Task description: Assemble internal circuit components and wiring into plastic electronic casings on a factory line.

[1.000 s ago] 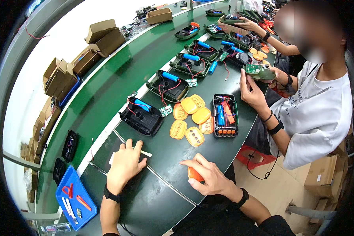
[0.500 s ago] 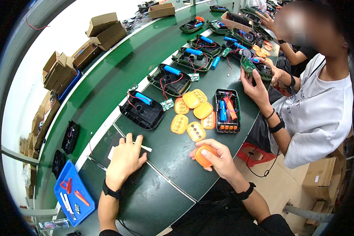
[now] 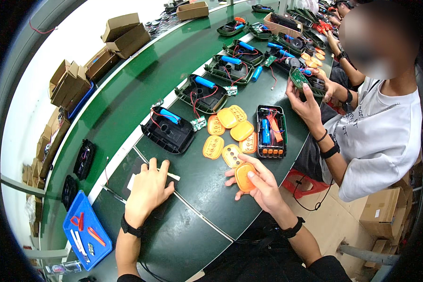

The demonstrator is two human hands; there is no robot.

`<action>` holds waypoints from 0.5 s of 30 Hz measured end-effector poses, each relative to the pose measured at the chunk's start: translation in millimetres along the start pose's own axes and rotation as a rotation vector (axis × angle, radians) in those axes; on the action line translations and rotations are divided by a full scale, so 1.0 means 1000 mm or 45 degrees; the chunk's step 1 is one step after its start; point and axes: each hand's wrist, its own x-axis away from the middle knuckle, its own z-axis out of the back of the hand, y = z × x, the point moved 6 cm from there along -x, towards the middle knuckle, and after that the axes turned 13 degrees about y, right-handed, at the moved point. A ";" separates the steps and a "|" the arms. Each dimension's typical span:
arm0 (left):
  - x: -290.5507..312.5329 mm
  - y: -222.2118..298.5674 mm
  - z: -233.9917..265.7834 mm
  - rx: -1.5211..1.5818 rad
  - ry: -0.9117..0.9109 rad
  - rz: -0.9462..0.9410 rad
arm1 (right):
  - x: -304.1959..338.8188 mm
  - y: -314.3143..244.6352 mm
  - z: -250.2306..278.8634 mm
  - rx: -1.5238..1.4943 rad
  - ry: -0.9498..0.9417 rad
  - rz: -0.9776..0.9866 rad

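My right hand (image 3: 268, 191) is closed on a rounded orange plastic cover (image 3: 245, 177), its thumb on the smooth face, raised over the bench's front part. Flat on the bench, my left hand (image 3: 148, 190) has its fingers stretched over a dark flat pad (image 3: 135, 170), and a white strip (image 3: 174, 177) shows beside the fingertips. Beyond the right hand lie several loose orange covers (image 3: 242, 131), some showing round holes. To their right stands a black casing (image 3: 259, 138) with a blue battery inside. Left of them is an open black shell (image 3: 176, 144) with a wired green circuit board (image 3: 199, 123).
A blue tray (image 3: 104, 242) with red and white strips sits at left. Behind the bench runs a green belt (image 3: 127, 101), with cardboard boxes (image 3: 70, 87) past it. At right, a co-worker's hand (image 3: 308, 108) holds a green board. More shells (image 3: 221, 75) line the far bench.
My right hand has turned the orange cover to a more upright tilt and shifted its fingers around it. The left hand stays where it was.
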 end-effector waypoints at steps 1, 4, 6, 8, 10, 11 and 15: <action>0.000 0.000 0.000 0.001 0.000 0.000 | 0.000 -0.001 0.000 0.025 0.013 0.023; 0.000 0.000 0.000 0.000 -0.001 0.002 | 0.001 -0.002 0.001 0.065 -0.001 0.028; 0.000 0.000 0.001 -0.004 -0.008 0.004 | 0.001 -0.001 0.000 0.082 -0.034 0.027; 0.000 0.000 0.001 0.003 -0.019 0.012 | 0.001 0.000 0.001 0.099 -0.068 0.025; 0.000 0.000 0.001 0.011 -0.030 0.021 | 0.002 0.002 0.000 0.098 -0.115 0.027; 0.000 0.000 0.001 0.009 -0.019 0.015 | 0.002 0.002 0.001 0.098 -0.115 0.026; 0.000 0.000 0.001 0.013 -0.012 0.010 | 0.003 0.001 0.002 0.121 -0.092 0.107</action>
